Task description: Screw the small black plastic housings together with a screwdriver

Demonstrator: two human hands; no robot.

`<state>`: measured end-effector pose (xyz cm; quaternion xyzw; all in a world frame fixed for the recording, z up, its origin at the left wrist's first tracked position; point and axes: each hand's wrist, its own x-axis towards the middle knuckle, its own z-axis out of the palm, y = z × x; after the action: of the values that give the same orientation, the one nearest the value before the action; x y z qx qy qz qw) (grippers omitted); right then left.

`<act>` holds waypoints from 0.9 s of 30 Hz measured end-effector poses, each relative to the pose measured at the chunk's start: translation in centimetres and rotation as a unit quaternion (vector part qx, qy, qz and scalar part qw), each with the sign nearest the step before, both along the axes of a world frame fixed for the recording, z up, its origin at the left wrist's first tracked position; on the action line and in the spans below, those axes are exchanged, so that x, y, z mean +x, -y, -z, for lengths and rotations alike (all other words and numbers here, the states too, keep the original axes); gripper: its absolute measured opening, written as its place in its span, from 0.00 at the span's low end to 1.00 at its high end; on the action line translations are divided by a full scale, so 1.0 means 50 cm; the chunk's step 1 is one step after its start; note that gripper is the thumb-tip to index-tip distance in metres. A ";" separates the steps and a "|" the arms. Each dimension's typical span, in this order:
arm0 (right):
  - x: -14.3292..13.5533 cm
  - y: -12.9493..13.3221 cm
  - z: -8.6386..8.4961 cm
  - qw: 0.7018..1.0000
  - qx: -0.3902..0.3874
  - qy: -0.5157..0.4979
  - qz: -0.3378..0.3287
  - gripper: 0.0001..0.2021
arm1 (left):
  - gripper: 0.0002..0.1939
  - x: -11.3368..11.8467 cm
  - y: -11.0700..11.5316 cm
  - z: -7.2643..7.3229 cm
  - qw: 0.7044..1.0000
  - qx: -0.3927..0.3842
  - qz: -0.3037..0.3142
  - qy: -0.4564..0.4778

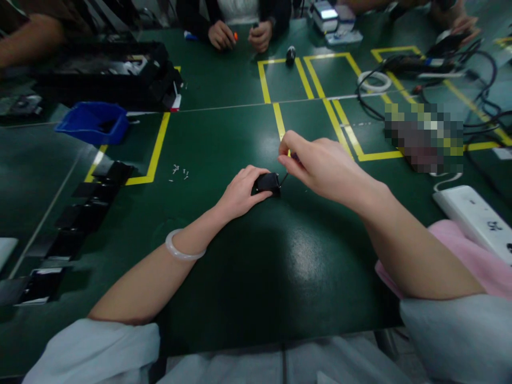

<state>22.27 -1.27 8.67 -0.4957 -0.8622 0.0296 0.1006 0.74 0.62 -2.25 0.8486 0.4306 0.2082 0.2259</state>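
Note:
On the green table, my left hand (244,191) is closed around a small black box-shaped part (267,183), thumb on the near side and fingers on the far side. My right hand (316,162) pinches a thin tool that looks like a screwdriver (284,178). Its dark shaft slants down to the right end of the black part, and a bit of yellow shows at the fingers. Whether the tip touches a screw is too small to tell. Several small pale screws (178,172) lie loose to the left of my left hand.
At left are a blue bin (94,122), a row of flat black pieces (80,213) and a black tray stack (108,74). A white power strip (476,218), a pink cloth (460,250) and black cables lie right. Across the table, a person's hands (242,37) hold small items.

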 end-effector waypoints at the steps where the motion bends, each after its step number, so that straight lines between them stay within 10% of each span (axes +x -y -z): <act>1: -0.001 0.001 0.000 1.000 0.002 0.002 0.002 0.15 | 0.22 0.000 0.000 0.000 1.000 -0.001 0.000 0.000; 27: 0.005 -0.007 0.004 1.000 0.011 -0.014 0.016 0.15 | 0.21 0.015 -0.008 0.002 1.000 0.007 0.003 -0.009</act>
<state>22.51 -0.92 8.47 -0.5081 -0.8527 0.0256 0.1188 1.48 1.02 -2.38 0.8532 0.4287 0.2034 0.2167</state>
